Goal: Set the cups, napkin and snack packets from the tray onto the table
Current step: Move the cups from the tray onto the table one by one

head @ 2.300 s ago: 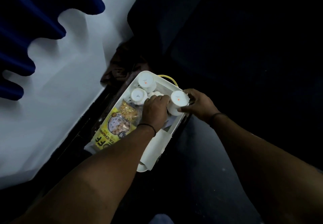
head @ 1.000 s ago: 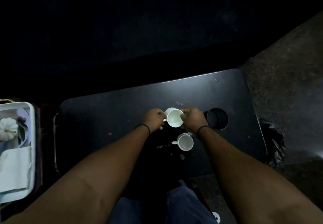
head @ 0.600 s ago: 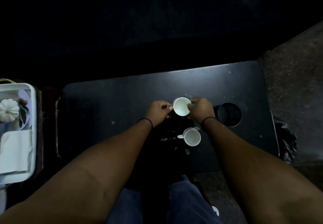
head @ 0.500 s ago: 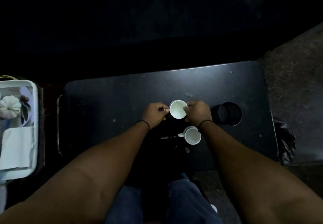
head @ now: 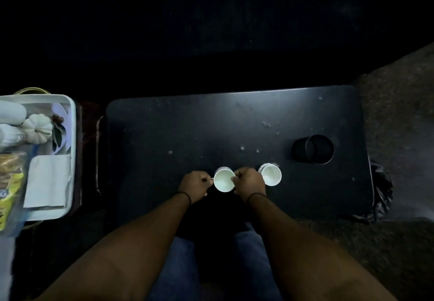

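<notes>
Both hands, left (head: 195,184) and right (head: 248,181), pinch a white cup (head: 224,180) upright on the table (head: 164,136), with a second cup (head: 271,175) just right of them.

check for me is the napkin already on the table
No, the folded white napkin lies in the white tray left of the black table, where only two cups stand.

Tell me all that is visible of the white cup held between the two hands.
The white cup stands upright on the black table, mouth up and apparently empty, glossy like ceramic. The left hand pinches its left side, where the handle seems to be; the right hand grips its right rim. A second cup stands just right of it.
</notes>
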